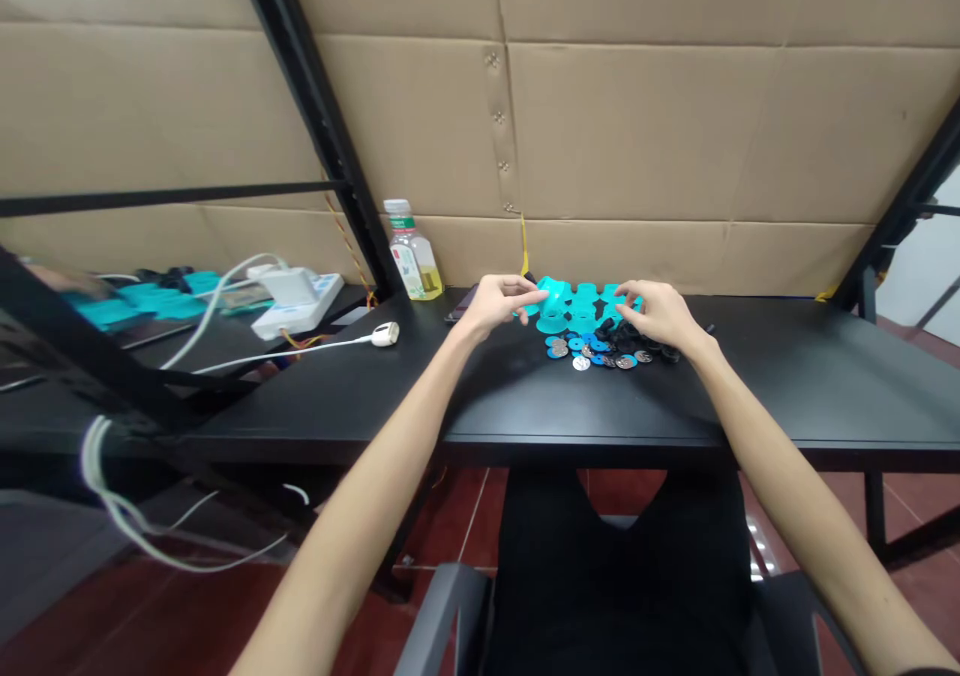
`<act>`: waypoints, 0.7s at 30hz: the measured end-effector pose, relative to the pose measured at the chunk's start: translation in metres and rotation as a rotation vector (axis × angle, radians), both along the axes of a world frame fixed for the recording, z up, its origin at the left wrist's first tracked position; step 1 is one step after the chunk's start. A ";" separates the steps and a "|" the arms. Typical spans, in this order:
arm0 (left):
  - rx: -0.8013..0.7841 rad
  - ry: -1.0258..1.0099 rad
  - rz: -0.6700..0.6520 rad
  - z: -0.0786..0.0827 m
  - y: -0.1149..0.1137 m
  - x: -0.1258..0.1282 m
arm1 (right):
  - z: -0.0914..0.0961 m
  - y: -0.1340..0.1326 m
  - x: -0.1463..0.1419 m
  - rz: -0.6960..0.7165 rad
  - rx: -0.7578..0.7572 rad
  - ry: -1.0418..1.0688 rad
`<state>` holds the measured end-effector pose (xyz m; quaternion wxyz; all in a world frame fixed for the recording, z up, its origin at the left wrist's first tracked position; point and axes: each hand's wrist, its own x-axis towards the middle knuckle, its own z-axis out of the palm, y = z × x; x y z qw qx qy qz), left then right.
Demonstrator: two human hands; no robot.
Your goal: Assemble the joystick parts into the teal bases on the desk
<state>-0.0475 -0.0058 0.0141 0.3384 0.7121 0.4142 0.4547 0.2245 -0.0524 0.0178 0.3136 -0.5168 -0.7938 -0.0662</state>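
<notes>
At far middle of black table, head view: left hand pinches teal plastic parts, thumb against forefinger. Right hand fingers curled onto same cluster, grip unclear. Loose discs just in front. Step apparently: gripping cluster. Lifting would call for hold from both sides.

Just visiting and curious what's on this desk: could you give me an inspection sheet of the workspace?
Surface: black table, no spills seen.
Work items: turquoise plastic parts with a pile of small discs in front.
Clutter: bottle, white power strip.
Hands: left hand and right hand, fingertips at the turquoise plastic parts; grip unclear.
Cables: white cable lies across the table; loose white cables hang at left.
Surroundings: cardboard wall, black frame, chair.
</notes>
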 end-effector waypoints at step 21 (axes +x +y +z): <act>0.279 0.658 0.435 -0.017 0.039 -0.021 | 0.003 -0.004 -0.006 0.010 -0.069 -0.077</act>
